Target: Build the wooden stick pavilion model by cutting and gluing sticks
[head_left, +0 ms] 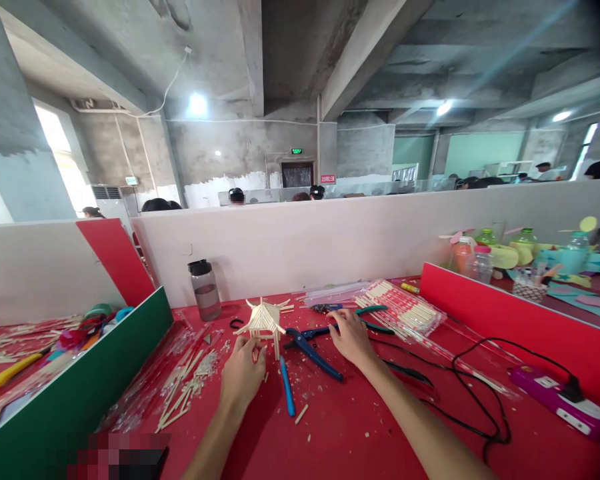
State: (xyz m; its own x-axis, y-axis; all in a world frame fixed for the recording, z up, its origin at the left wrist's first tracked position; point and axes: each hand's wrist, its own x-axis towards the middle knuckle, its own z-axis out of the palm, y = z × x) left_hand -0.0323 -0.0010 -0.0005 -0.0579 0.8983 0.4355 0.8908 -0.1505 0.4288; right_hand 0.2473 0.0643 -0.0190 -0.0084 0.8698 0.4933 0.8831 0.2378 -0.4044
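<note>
A small pavilion of pale sticks [264,319], with a pointed roof and thin legs, stands upright on the red table. My left hand [243,370] is at its left front, fingers curled closed around the lower edge by a leg. Just right of the model lie blue-handled cutters [316,359] with their handles spread. Over the end of the far handle my right hand [351,339] bends its fingers down onto it; the fingertips are partly hidden. A blue pen-like tool [287,387] lies in front of the pavilion. Green-handled pliers [375,310] rest behind my right hand.
Loose sticks and offcuts [185,393] lie left. A water bottle [205,290] stands by the white partition [300,247]. Packs of sticks [405,307] lie at back right. A black cable [480,353] loops to a purple power strip [563,400]. Green [95,373] and red dividers [520,307] flank the table.
</note>
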